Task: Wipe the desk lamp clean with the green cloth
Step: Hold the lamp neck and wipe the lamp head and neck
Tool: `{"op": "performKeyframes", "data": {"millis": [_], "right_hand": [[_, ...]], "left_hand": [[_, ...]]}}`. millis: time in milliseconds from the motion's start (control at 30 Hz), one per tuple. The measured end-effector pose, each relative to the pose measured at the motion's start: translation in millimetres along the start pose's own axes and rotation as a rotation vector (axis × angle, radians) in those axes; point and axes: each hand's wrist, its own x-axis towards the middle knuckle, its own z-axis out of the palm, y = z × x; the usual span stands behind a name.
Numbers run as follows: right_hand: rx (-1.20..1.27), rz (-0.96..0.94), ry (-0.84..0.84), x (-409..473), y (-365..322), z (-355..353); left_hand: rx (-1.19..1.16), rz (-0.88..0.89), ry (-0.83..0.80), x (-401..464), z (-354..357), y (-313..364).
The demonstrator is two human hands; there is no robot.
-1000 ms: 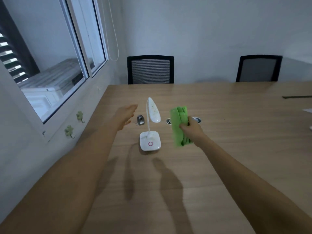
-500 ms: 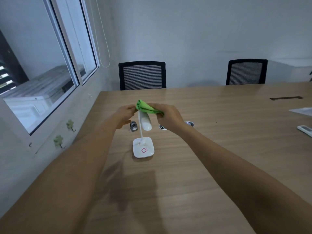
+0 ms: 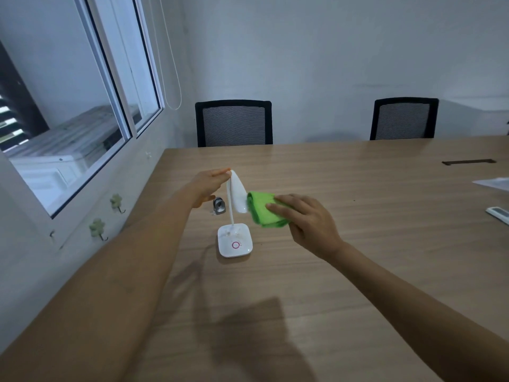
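Note:
A small white desk lamp [image 3: 238, 197] stands on the wooden table [image 3: 358, 244], its square base [image 3: 234, 241] marked with a pink ring. My left hand [image 3: 209, 186] pinches the top of the lamp head with its fingertips. My right hand [image 3: 305, 221] grips the folded green cloth [image 3: 264, 209] and presses it against the lower right side of the lamp head.
A small grey metal object [image 3: 219, 205] sits just left of the lamp stem. Two black mesh chairs [image 3: 234, 122] [image 3: 403, 118] stand at the far edge. Paper [image 3: 493, 183] and a white remote [image 3: 498, 213] lie at the right. A window and wall hooks [image 3: 97, 227] line the left.
The cloth has slid from the top of the lamp head down to its lower right side. My left hand has shifted to pinch the head's top.

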Motion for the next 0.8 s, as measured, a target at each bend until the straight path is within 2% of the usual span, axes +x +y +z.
{"op": "performKeyframes", "data": {"millis": [167, 333, 467, 700, 800], "right_hand": [[0.075, 0.234, 0.118, 25, -1, 4], [0.154, 0.14, 0.051, 60, -24, 18], [0.144, 0.094, -0.012, 45, -26, 27], [0.15, 0.349, 0.108, 28, -10, 21], [0.173, 0.237, 0.134, 34, -24, 16]], "left_hand": [[0.012, -0.001, -0.013, 2, 2, 1], [0.008, -0.001, -0.017, 3, 1, -1], [0.023, -0.005, -0.003, 1, 0, 1], [0.064, -0.009, -0.021, -1, -2, 5], [0.046, -0.017, -0.024, 4, -2, 3]]}}
